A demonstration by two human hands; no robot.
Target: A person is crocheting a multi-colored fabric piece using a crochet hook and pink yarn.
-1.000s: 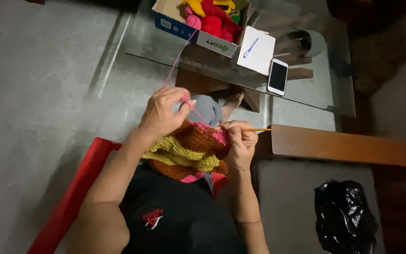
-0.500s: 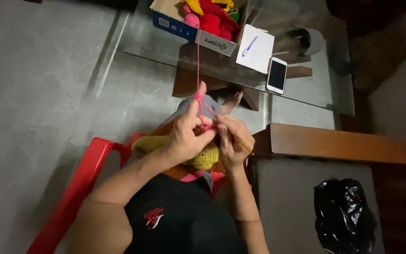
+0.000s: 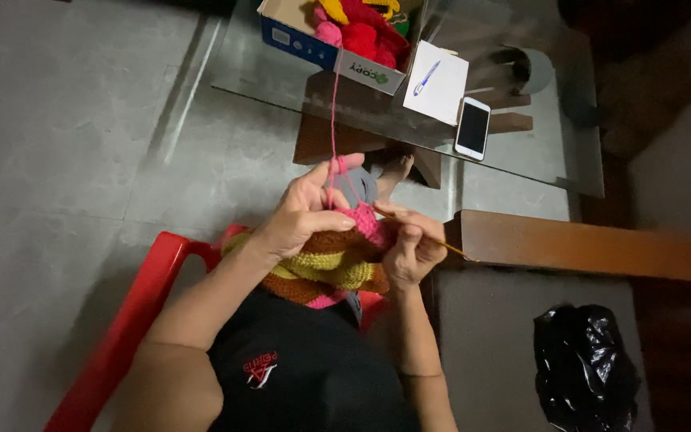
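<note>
While the left hand (image 3: 305, 212) tensions pink yarn (image 3: 333, 120) and grips the crochet piece (image 3: 325, 268), the right hand (image 3: 409, 252) pinches the hook (image 3: 441, 242).

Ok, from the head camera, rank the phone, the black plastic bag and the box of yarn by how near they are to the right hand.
1. Phone, on the glass table just above the right hand.
2. Black plastic bag, on the floor, lower right.
3. Box of yarn, on the table's far left end.
</note>
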